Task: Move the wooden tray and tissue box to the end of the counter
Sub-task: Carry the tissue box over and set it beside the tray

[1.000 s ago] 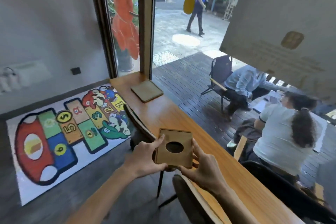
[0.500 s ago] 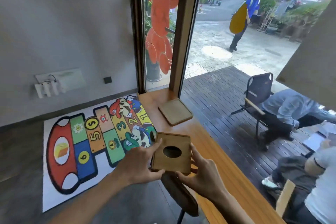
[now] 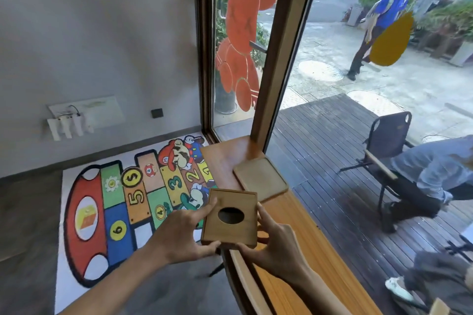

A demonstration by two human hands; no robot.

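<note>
Holding the wooden tissue box (image 3: 230, 217) between them, 2 bare hands meet just below the centre of the frame. The left hand (image 3: 183, 234) closes around the box's left side, its forefinger stretched along the top left edge and its thumb pressed under the near corner. The right hand (image 3: 272, 240) clasps the right side and near right corner, fingers curled against the wall of the box. Both grips are closed on the box, which appears lifted, tilted slightly, over the left edge of the counter (image 3: 302, 243). Whether its underside touches the counter cannot be told. The box's top faces the camera and has 1 dark oval opening in its middle.

The wooden tray (image 3: 261, 179) lies flat on the counter just above and to the right of the box, near the counter's far end, close to the window frame (image 3: 276, 59). The box's far right corner overlaps the tray's near edge in the picture; contact cannot be told.

The counter runs from the lower right of the frame up to the centre, along a large window. On the floor at the left lies a colourful hopscotch mat (image 3: 122, 202) with numbers 1 to 6. An orange bear-shaped sticker (image 3: 240, 23) sits on the glass at upper centre. Outside, at the right, a person in a grey top (image 3: 435, 166) sits bent forward on a dark chair (image 3: 389, 135), and a person in a blue shirt (image 3: 391, 7) walks at the upper right.
</note>
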